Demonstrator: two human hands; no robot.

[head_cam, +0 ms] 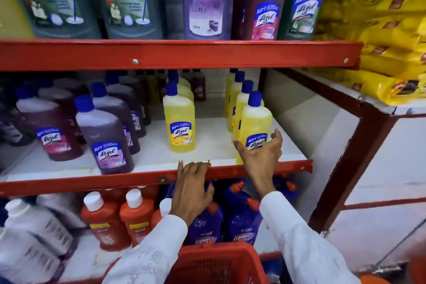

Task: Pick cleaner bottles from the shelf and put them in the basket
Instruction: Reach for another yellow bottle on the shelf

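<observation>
A yellow Lizol bottle (254, 125) with a blue cap stands at the front right of the middle shelf (207, 143), first in a row of like bottles. My right hand (260, 154) is open around its lower part, thumb and fingers on either side, touching or nearly so. A second yellow bottle (179, 122) stands further left. My left hand (192, 189) rests with spread fingers on the shelf's red front rail (92, 182). A red plastic basket (216, 265) sits at the bottom middle, between my white sleeves.
Purple Lizol bottles (105, 140) fill the left of the middle shelf. Large bottles stand on the top shelf (161, 53). Below are orange bottles (103, 221), blue Bactin bottles (242, 221) and white ones. Yellow packets (380, 30) are stacked at the right.
</observation>
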